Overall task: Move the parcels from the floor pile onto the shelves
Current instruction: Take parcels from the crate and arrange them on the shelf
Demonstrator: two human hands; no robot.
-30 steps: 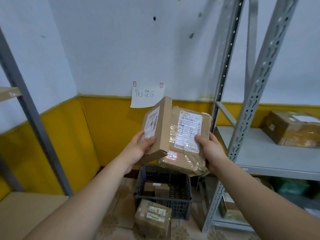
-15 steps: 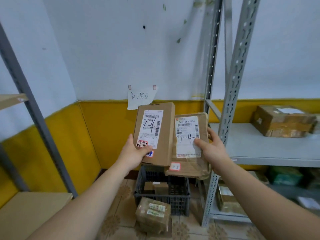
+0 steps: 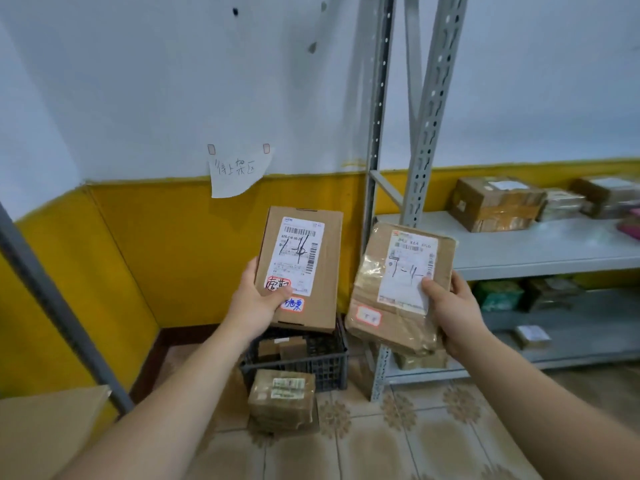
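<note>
Hands, two, held apart, one parcel each. Left hand [image 3: 258,303] grips a flat brown cardboard box with a white label [image 3: 304,265], thumb across its lower face. Right hand [image 3: 450,306] grips a tape-wrapped brown cardboard parcel [image 3: 391,282] by its lower right corner. Long axes: both roughly upright. Grey metal shelving unit [image 3: 519,251]: its shelf lies right of both parcels, with the right hand nearer, so that parcel probably goes first. Floor pile of brown parcels [image 3: 282,398]: left of the unit's foot.

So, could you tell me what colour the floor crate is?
The crate is dark grey; head view.
</note>
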